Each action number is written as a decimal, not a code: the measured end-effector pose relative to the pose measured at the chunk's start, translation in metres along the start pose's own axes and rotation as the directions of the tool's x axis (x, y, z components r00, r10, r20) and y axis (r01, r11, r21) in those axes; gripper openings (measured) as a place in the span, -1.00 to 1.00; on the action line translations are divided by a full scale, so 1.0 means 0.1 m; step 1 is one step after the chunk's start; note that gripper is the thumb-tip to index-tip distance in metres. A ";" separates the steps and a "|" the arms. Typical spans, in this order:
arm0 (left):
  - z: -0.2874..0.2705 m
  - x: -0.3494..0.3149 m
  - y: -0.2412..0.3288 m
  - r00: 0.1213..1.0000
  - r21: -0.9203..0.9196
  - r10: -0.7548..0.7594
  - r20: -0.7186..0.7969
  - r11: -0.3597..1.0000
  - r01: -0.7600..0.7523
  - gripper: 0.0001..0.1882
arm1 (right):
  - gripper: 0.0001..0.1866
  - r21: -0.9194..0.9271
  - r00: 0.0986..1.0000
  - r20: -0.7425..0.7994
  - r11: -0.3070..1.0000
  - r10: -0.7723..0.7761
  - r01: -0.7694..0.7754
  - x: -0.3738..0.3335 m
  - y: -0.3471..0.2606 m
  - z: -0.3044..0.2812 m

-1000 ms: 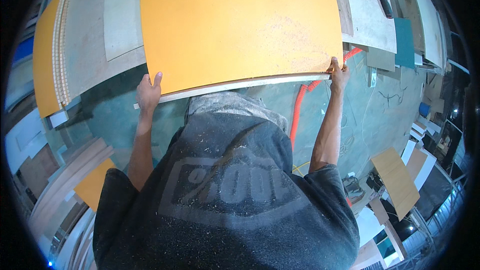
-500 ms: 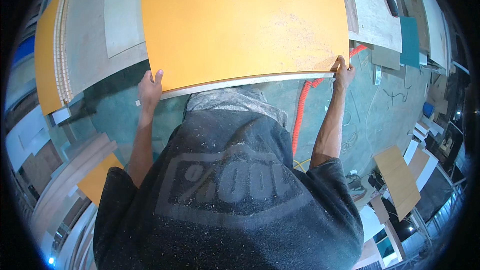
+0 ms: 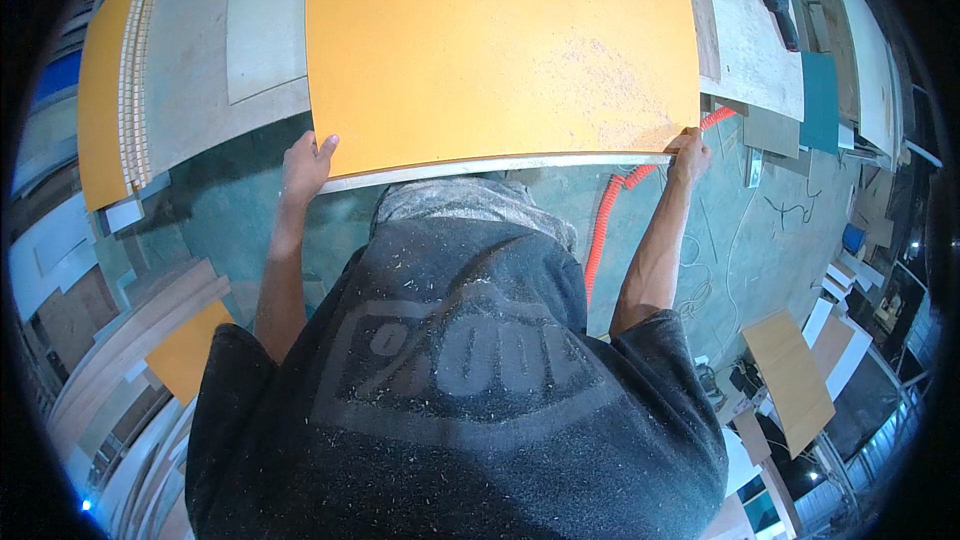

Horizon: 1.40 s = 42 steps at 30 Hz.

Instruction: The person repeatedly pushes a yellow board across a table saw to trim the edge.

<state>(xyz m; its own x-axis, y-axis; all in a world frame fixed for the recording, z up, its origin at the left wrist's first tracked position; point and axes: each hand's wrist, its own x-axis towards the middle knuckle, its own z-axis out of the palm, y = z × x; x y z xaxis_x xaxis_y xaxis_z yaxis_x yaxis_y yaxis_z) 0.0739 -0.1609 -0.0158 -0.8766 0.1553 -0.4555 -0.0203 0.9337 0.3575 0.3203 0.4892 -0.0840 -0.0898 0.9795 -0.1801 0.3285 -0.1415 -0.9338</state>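
A large orange-yellow panel (image 3: pixel 480 50) lies flat before me, with sawdust scattered over its right half. A pale strip shows beneath its near edge. My left hand (image 3: pixel 307 165) is at the near left corner, thumb up by the top face and the other fingers curled at the edge, partly hidden. At the near right corner, my right hand (image 3: pixel 690 155) closes round the edge, its fingertips partly out of sight.
Pale boards (image 3: pixel 265 30) lie under and beside the panel. A dark cordless tool (image 3: pixel 779 17) rests on the right-hand board. An orange coiled hose (image 3: pixel 600 225) runs past my right side to the floor. Stacked orange boards (image 3: pixel 105 90) stand at left; a brown board (image 3: pixel 790 380) is at lower right.
The view has shifted slightly, and the panel's left edge appears a little farther right. Both hands stay at the same two corners, the right one now lower in the picture.
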 end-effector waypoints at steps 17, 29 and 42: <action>0.07 1.29 2.21 0.896 0.394 0.424 -0.135 0.853 -0.344 0.02 | -0.59 -0.132 0.206 0.917 0.227 -0.342 0.965 -2.35 -0.57 0.16; 0.13 1.37 2.47 0.964 0.417 0.260 0.059 0.871 -0.260 0.13 | -0.57 -0.109 0.181 0.924 0.221 -0.337 0.969 -2.17 -0.59 0.42; -0.55 2.32 3.00 0.977 0.407 0.190 0.091 0.889 -0.211 0.07 | -0.55 -0.032 0.147 0.892 0.264 -0.428 0.964 -1.64 -1.04 1.51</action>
<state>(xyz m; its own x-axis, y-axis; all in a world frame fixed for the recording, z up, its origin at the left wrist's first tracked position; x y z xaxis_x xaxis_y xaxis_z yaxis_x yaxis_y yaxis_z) -0.1622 0.1374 0.0300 -0.8167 0.3592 -0.4516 0.3629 0.9282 0.0820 0.1592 0.3219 -0.0043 -0.9922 0.0767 0.0981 0.0298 0.9114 -0.4105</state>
